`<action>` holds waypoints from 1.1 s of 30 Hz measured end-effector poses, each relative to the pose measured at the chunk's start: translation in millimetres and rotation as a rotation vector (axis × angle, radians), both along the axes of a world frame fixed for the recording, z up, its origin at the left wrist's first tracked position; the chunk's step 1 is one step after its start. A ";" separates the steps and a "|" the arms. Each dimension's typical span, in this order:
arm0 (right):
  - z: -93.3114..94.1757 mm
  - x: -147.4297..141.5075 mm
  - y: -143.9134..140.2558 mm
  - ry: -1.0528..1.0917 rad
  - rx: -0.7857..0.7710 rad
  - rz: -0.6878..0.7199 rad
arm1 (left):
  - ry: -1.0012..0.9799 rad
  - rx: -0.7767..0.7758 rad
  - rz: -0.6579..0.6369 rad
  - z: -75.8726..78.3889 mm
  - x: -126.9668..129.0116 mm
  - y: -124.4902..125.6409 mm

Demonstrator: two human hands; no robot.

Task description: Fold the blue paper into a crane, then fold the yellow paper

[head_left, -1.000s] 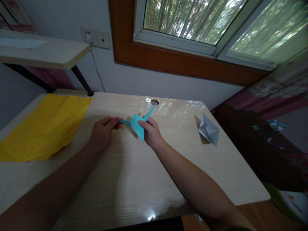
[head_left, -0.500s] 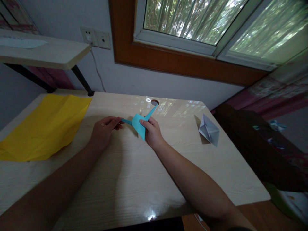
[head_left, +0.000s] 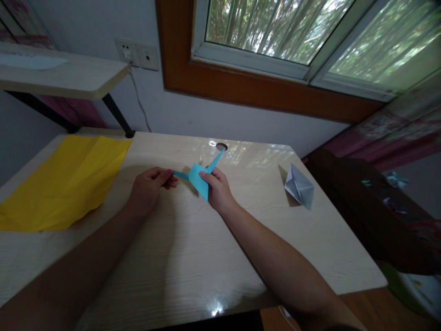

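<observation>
A small folded blue paper figure [head_left: 198, 178] is held just above the light wooden desk [head_left: 193, 257], with one thin point sticking up to the right and another out to the left. My right hand [head_left: 217, 191] pinches its body between thumb and fingers. My left hand [head_left: 149, 188] pinches the thin left point at its tip. Both forearms reach in from the bottom edge.
A large creased yellow sheet [head_left: 64, 181] lies on the desk's left part. A folded grey-white paper boat [head_left: 299, 186] stands at the right. A round cable hole [head_left: 221, 147] sits behind the figure. A shelf [head_left: 62, 73] overhangs at the upper left; a window lies beyond.
Almost nothing has moved. My right thumb shifted slightly on the blue figure's body, and my left hand stayed on the thin point.
</observation>
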State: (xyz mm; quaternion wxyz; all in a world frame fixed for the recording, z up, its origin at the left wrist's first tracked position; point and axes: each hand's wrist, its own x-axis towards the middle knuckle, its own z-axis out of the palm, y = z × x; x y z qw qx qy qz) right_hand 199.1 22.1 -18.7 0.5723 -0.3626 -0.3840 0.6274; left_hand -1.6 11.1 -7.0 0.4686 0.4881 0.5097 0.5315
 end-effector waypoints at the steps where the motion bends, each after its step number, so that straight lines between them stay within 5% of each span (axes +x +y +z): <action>1: -0.3 0.2 0.2 0.006 0.000 0.004 | -0.021 -0.009 0.004 0.1 0.5 0.0; 18: -1.2 0.0 1.3 0.014 -0.007 -0.066 | -0.108 -0.034 -0.054 -2.1 2.1 -0.4; 33: 3.0 -0.8 -1.8 0.019 0.009 0.005 | -0.149 0.006 -0.039 -3.8 2.2 1.4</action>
